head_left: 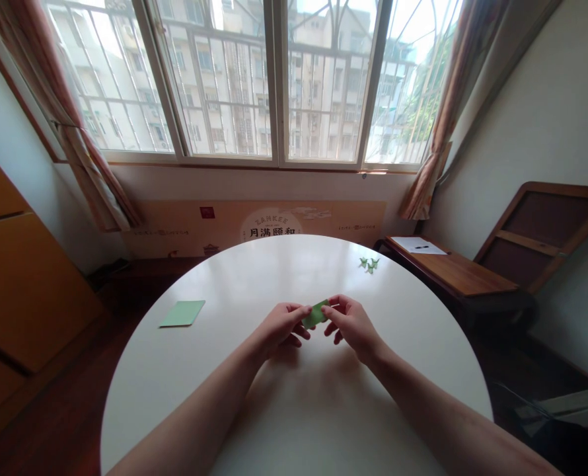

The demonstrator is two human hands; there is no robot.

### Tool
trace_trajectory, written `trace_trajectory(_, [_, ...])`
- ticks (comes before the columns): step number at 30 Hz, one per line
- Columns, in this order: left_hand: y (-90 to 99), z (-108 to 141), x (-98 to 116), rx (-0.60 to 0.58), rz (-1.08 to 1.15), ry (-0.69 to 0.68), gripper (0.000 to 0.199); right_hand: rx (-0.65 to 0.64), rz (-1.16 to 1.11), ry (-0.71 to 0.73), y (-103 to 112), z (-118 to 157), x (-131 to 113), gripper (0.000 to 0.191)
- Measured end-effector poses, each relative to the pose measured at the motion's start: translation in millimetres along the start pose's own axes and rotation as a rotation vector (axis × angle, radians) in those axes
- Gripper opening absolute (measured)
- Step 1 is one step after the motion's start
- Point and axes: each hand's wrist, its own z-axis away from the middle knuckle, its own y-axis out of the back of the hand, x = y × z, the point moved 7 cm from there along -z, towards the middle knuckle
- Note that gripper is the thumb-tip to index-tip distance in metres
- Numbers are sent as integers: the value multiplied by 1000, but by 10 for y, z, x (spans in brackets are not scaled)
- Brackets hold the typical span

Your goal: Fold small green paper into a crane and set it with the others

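Between my two hands, just over the middle of the white round table (215, 390), is a small folded piece of green paper (315, 316). My left hand (285, 324) pinches its left end, thumb on top. The right end is held by my right hand (346, 320), with the thumb pressed on the paper and the lower fingers curled beneath. A stack of pale green square paper (182, 313) lies flat toward the table's left side. Three small folded green paper shapes (370, 264) with pointed tips sit together near the far right edge.
Right of the table stands a wooden chair (472, 268); a white paper sheet (417, 245) and a dark pen (421, 247) lie on its seat. Beyond the table, a printed cardboard panel (215, 221) leans below the barred window (279, 86). An orange-brown cabinet (31, 284) is at left.
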Motion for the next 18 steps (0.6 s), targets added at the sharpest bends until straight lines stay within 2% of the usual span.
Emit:
trace_trajectory(5, [34,-47,-71,0,-65,40,35,-21,83,-37,-33,-62,137,25])
trace_trajectory(9, [45,-72,-118,9,-116,124,27,-10,113,-50,-22,-106,228,24])
trace_trajectory(14, [27,-108,-140,10,-161,222,33,9,146,-60,-16,-151,306,17])
trace_trajectory(18, [20,-131,-127,-33,-200,277,35,4,198,-117,-24,-166,316,16])
